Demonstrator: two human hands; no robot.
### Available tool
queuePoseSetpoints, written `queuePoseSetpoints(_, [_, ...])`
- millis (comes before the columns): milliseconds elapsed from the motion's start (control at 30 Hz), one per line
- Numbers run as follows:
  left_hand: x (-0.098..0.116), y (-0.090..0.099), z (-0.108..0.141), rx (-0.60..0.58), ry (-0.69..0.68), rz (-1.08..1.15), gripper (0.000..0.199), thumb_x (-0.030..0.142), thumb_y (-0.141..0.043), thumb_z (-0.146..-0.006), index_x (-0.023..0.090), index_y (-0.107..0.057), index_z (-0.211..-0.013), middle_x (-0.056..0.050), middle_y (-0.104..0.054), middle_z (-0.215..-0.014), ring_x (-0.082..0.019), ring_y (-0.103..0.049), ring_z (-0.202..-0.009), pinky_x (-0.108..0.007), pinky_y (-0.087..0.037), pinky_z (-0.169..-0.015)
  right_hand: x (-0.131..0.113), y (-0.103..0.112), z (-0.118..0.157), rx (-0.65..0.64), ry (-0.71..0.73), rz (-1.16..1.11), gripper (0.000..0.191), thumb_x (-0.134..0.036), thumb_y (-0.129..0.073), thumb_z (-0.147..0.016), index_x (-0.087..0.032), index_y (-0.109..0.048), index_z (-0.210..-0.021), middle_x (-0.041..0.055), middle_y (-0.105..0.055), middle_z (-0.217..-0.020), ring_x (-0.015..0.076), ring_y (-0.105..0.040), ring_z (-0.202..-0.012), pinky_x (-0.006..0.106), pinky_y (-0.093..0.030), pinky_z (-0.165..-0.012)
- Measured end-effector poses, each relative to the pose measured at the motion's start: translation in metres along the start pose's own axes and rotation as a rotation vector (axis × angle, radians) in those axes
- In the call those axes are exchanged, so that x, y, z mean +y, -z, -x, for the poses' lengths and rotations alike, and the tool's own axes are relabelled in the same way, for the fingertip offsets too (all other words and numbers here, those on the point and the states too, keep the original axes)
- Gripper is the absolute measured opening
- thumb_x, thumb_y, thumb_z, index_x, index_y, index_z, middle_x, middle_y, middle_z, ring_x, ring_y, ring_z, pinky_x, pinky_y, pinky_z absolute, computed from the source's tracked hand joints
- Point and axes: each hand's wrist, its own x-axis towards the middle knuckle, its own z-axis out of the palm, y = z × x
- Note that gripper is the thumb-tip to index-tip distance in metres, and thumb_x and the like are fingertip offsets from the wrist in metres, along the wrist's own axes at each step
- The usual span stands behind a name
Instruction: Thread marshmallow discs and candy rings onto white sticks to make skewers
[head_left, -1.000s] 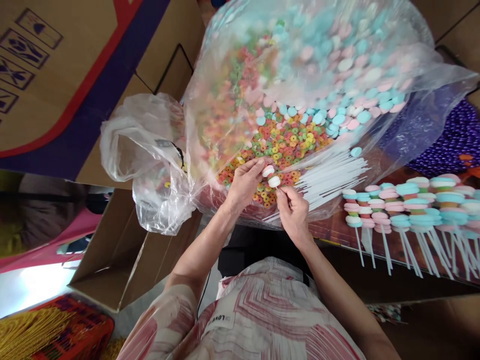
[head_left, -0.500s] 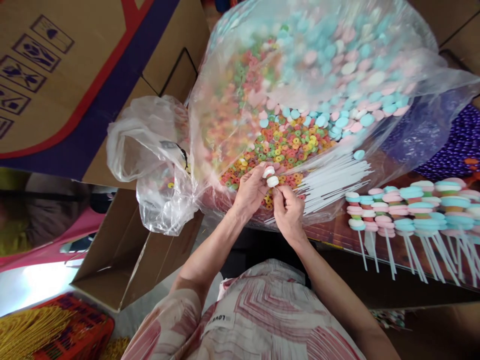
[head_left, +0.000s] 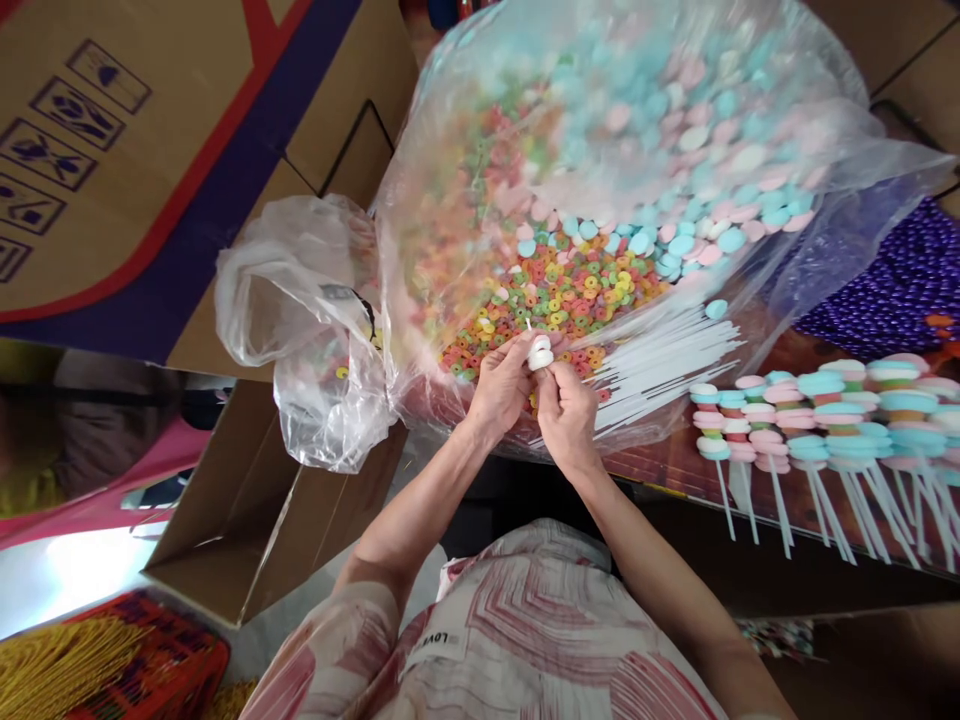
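My left hand [head_left: 502,388] is closed, pinching a small stack of white marshmallow-like discs [head_left: 540,352] between thumb and fingers. From the stack's upper left pokes the tip of a thin white stick [head_left: 529,324]. Just below the discs, my right hand [head_left: 570,412] is closed, its fingertips on the stick's lower end, mostly hidden by the fingers. Under and beyond both hands lie many coloured small rings [head_left: 574,292] in a large clear plastic bag [head_left: 420,200]. Pink, blue and white discs [head_left: 682,245] lie behind them. Beside my right hand is a bundle of white sticks [head_left: 667,360].
Right along the table edge lie finished-looking skewers of stacked discs and rings [head_left: 829,415]. Purple beads [head_left: 877,285] sit behind them. A large printed carton [head_left: 172,130] stands left, an open cardboard box [head_left: 225,500] below it, and an orange basket [head_left: 180,650] at lower left.
The stick's tip now shows above the white discs. My right hand has moved slightly up and left, closer to my left hand, and the discs sit closer together.
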Motion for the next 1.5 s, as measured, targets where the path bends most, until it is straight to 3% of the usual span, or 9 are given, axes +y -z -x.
queuePoseSetpoints(200, [0.012, 0.015, -0.008, -0.142, -0.036, -0.29, 0.039, 0.054, -0.08, -0.083, 0.019, -0.077, -0.102, -0.005, -0.078, -0.093, -0.018, -0.075, -0.088, -0.03, -0.059, -0.082, 0.004, 0.013, -0.009, -0.054, -0.031, -0.048, 0.03, -0.035, -0.052, -0.099, -0.024, -0.049, -0.071, -0.0049, -0.049, -0.055, 0.0111, -0.044, -0.049, 0.026, -0.034, -0.053])
queuePoseSetpoints(267, [0.021, 0.02, -0.017, -0.123, -0.212, -0.562, 0.037, 0.052, -0.073, -0.09, 0.019, -0.077, -0.106, -0.004, -0.077, -0.091, -0.016, -0.072, -0.081, -0.03, -0.058, -0.08, 0.007, 0.019, -0.009, -0.073, -0.055, -0.052, 0.032, -0.036, -0.053, -0.099, -0.023, -0.049, -0.07, -0.0051, -0.049, -0.056, 0.0107, -0.043, -0.05, 0.025, -0.034, -0.054])
queuePoseSetpoints(400, [0.048, 0.026, -0.044, -0.023, -0.804, -1.192, 0.021, 0.03, -0.06, -0.098, 0.022, -0.078, -0.104, -0.006, -0.076, -0.098, -0.02, -0.068, -0.092, -0.033, -0.054, -0.087, 0.011, 0.026, -0.003, -0.077, -0.083, -0.088, 0.035, -0.04, -0.053, -0.1, -0.023, -0.05, -0.069, -0.0051, -0.047, -0.055, 0.0106, -0.043, -0.05, 0.025, -0.034, -0.054])
queuePoseSetpoints(467, [0.062, 0.025, -0.061, 0.004, -0.941, -1.421, 0.024, 0.025, -0.054, -0.1, 0.023, -0.078, -0.105, -0.008, -0.074, -0.1, -0.023, -0.068, -0.095, -0.036, -0.053, -0.088, 0.013, 0.025, 0.0, -0.081, -0.081, -0.113, 0.034, -0.04, -0.053, -0.1, -0.023, -0.051, -0.07, -0.0049, -0.048, -0.056, 0.011, -0.045, -0.051, 0.025, -0.035, -0.054])
queuePoseSetpoints(600, [0.076, 0.015, -0.092, -0.015, -1.059, -1.701, 0.033, 0.023, -0.045, -0.103, 0.026, -0.073, -0.12, -0.013, -0.072, -0.113, -0.028, -0.064, -0.112, -0.044, -0.05, -0.101, 0.016, 0.023, 0.002, -0.079, -0.044, -0.096, 0.034, -0.038, -0.052, -0.1, -0.023, -0.05, -0.069, -0.0048, -0.048, -0.058, 0.011, -0.045, -0.052, 0.026, -0.035, -0.056])
queuePoseSetpoints(800, [0.07, 0.001, -0.12, -0.017, -1.084, -1.842, 0.04, 0.032, -0.041, -0.105, 0.022, -0.059, -0.14, -0.018, -0.06, -0.144, -0.037, -0.051, -0.13, -0.054, -0.043, -0.109, 0.017, 0.024, 0.002, -0.077, -0.03, -0.077, 0.035, -0.037, -0.051, -0.1, -0.023, -0.049, -0.068, -0.0053, -0.047, -0.058, 0.011, -0.043, -0.052, 0.026, -0.035, -0.057])
queuePoseSetpoints(1000, [0.072, -0.004, -0.126, -0.008, -0.994, -1.902, 0.042, 0.045, -0.044, -0.104, 0.021, -0.059, -0.135, -0.021, -0.061, -0.137, -0.04, -0.049, -0.131, -0.058, -0.041, -0.11, 0.018, 0.022, 0.003, -0.093, -0.051, -0.107, 0.035, -0.037, -0.05, -0.1, -0.023, -0.049, -0.068, -0.0055, -0.045, -0.058, 0.0111, -0.041, -0.052, 0.026, -0.034, -0.055])
queuePoseSetpoints(1167, [0.072, 0.0, -0.127, -0.064, -1.033, -1.926, 0.041, 0.041, -0.042, -0.105, 0.016, -0.058, -0.132, -0.024, -0.061, -0.134, -0.041, -0.051, -0.13, -0.058, -0.04, -0.11, 0.017, 0.022, 0.004, -0.088, -0.072, -0.133, 0.034, -0.038, -0.051, -0.099, -0.023, -0.049, -0.068, -0.0061, -0.043, -0.057, 0.0109, -0.039, -0.051, 0.025, -0.033, -0.054])
queuePoseSetpoints(1500, [0.076, -0.006, -0.137, -0.061, -1.014, -1.72, 0.034, 0.044, -0.046, -0.102, 0.017, -0.067, -0.109, -0.024, -0.06, -0.129, -0.043, -0.054, -0.128, -0.059, -0.042, -0.107, 0.017, 0.021, 0.005, -0.094, -0.096, -0.148, 0.032, -0.04, -0.052, -0.099, -0.023, -0.051, -0.071, -0.0068, -0.043, -0.056, 0.0106, -0.039, -0.05, 0.025, -0.032, -0.052])
